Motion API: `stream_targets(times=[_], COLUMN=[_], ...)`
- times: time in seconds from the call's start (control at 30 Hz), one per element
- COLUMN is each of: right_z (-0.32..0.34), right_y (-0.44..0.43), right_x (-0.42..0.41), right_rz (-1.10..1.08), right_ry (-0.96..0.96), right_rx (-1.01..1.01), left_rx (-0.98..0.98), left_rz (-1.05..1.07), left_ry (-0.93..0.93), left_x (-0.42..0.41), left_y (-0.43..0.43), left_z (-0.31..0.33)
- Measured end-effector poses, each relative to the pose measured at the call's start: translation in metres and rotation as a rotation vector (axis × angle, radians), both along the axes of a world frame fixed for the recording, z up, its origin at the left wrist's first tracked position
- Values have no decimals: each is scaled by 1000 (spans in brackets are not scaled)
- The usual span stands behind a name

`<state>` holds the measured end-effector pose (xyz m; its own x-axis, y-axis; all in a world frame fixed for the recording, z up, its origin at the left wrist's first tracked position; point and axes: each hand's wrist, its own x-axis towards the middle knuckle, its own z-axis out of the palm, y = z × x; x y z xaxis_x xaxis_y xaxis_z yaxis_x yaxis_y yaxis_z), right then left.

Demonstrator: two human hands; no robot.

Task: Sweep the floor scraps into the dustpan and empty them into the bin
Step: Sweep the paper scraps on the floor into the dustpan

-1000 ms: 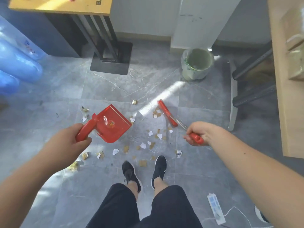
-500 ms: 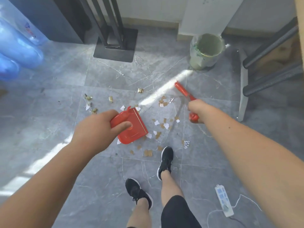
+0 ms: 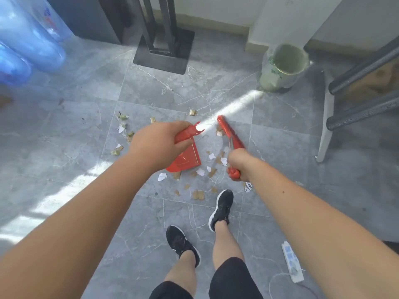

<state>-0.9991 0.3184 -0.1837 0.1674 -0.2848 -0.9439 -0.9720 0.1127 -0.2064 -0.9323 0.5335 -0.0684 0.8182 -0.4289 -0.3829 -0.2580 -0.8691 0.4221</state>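
My left hand (image 3: 156, 143) grips the handle of a red dustpan (image 3: 186, 158), which is tilted down with its lip close to the grey tiled floor. My right hand (image 3: 239, 162) is closed around the handle of a red hand brush (image 3: 227, 132) that points away from me, just right of the pan. White and brown paper scraps (image 3: 200, 171) lie scattered around and in front of the pan, with more scraps (image 3: 124, 130) off to the left. A pale green bin (image 3: 282, 67) lined with a bag stands at the back right by the wall.
My two feet in black shoes (image 3: 221, 206) stand just behind the scraps. A black stand base (image 3: 164, 55) is at the back centre, blue water bottles (image 3: 28, 39) at the far left, a table's legs (image 3: 323, 126) at the right, a white power strip (image 3: 292, 264) near my right foot.
Both hands have come closer together over the scraps. The dustpan has swung from flat and raised to tilted down near the floor, and I have stepped forward with my right foot.
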Motion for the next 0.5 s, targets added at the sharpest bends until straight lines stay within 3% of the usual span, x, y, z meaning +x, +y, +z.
stream_targets(times=[0.27,0.5], right_z=[36,77], right_y=[99,109], right_x=[-51,-11], right_rz=[20,9], right_ry=[30,-56], right_rx=[131,112], left_rx=[-33,-67], left_rz=[177,254], left_ry=[-60,-57], left_x=[-18,-24], left_y=[88,136], left_z=[-1,25])
